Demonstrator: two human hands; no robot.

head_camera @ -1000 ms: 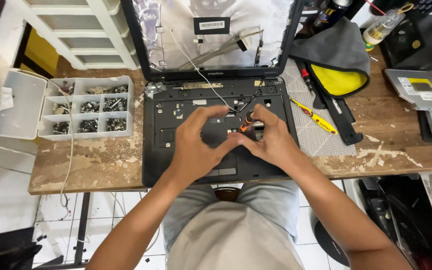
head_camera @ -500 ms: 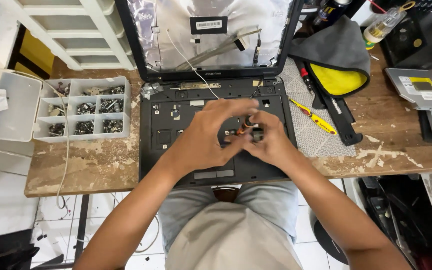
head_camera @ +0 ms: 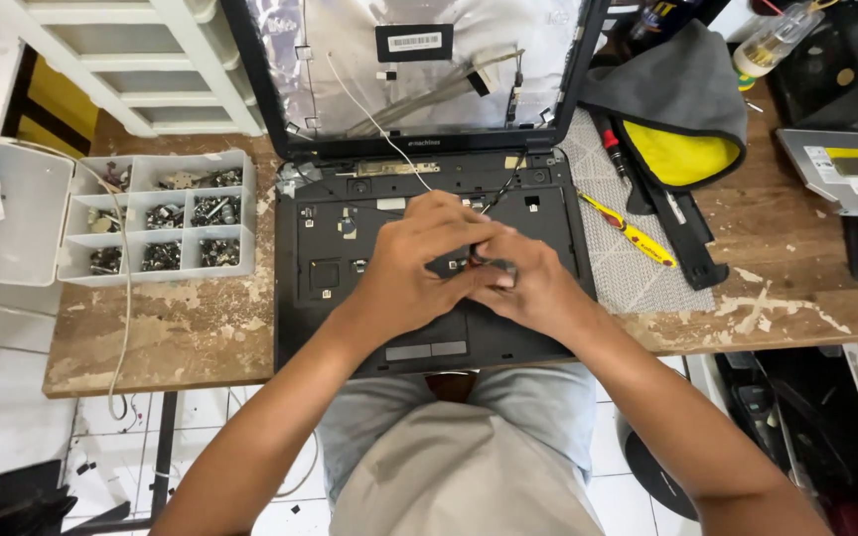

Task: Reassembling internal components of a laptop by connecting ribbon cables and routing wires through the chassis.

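A black laptop base (head_camera: 330,268) with its keyboard removed lies on the wooden bench, its bare lid (head_camera: 419,69) standing open behind. Both my hands meet over the middle of the base. My left hand (head_camera: 419,263) curls over from the left, fingers bent down onto a small dark part with thin wires (head_camera: 479,260). My right hand (head_camera: 533,288) pinches the same small part from the right. The part is mostly hidden by my fingers. A white cable (head_camera: 369,114) and a black cable (head_camera: 506,189) run from the lid into the base.
A clear compartment box of screws (head_camera: 156,233) sits left of the laptop, its lid (head_camera: 12,213) open. A yellow-handled screwdriver (head_camera: 628,230) lies on a grey mat at right, beside a grey and yellow cloth (head_camera: 682,109). An optical drive (head_camera: 846,169) lies far right.
My hands have closed together over the centre of the base and shifted slightly toward its middle. The small part stays between my fingers.
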